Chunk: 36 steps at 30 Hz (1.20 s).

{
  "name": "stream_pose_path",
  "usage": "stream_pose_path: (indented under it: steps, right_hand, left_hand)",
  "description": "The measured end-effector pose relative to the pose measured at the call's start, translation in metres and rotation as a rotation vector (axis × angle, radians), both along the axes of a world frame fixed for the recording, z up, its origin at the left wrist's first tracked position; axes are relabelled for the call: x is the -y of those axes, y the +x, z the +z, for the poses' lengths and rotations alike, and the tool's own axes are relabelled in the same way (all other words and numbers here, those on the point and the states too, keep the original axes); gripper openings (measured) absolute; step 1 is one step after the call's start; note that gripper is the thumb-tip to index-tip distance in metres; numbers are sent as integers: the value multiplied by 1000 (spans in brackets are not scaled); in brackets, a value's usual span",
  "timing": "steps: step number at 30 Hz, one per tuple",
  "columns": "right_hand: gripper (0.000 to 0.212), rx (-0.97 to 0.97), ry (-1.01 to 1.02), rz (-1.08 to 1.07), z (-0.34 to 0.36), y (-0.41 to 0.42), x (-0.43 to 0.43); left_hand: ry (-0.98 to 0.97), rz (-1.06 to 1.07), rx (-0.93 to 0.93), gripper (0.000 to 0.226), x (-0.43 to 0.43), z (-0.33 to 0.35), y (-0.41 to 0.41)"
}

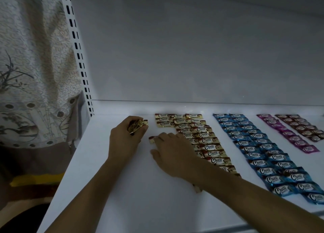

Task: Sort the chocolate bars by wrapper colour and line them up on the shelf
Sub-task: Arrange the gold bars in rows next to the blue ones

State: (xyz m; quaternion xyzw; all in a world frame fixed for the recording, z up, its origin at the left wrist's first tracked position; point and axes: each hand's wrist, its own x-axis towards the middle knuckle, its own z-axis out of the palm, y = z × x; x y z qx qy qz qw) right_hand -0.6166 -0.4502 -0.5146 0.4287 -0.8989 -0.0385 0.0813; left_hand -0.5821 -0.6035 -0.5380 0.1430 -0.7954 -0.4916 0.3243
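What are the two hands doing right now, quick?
Left hand: closed round a bunch of gold bars.
Right hand: open, fingers resting on one gold bar lying on the shelf.

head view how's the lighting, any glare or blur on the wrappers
Head view: dim overall, brightest on the shelf near its back edge; foil glints on the gold bars in the left hand; far purple bars look soft; wide-angle bend curves the slotted upright.

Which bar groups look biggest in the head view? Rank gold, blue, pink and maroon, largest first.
1. Blue group.
2. Gold group, partly hidden by the right hand.
3. Pink group and maroon group: alike, and farthest from the camera, so unranked.
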Motion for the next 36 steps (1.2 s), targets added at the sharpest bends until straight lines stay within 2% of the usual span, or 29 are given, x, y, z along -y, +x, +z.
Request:
stream_pose_path:
  steps: [6,20,22,23,24,26,27,28,29,32,36]
  right_hand:
    - [48,117,5,-129,2,-18,10]
    - [46,122,-55,-157,1,-26,4]
    - [43,115,-143,-130,-2,-27,5]
    - [40,145,-262,-120,-2,-27,6]
    - [37,235,-438,-122,1,-25,9]
    - [36,700,-859,-200,14,-20,14]
    - [36,954,-989,-262,21,-17,16]
    - [35,1128,-1041,-293,26,-16,16]
    - [32,1181,-1020,-279,29,-13,14]
    - [15,1103,-1011,-230,29,-12,12]
    - [14,1086,-1116,-294,26,-15,5]
  left_hand:
    - [9,5,-3,13,0,0,0]
    - [47,-25,-2,15,-1,3,2]
    - [85,-57,-5,15,-3,6,3]
    - [123,-95,-9,14,-4,7,2]
    - [181,-152,-11,12,-5,9,3]
    - [314,-282,-10,11,-5,13,5]
    - [361,-325,-11,12,-4,13,6]
    - [393,-351,-12,15,-2,13,7]
    - [417,-366,-15,18,-1,13,7]
    - [452,-392,-11,25,-1,14,8]
    - [439,-356,4,20,-2,14,7]
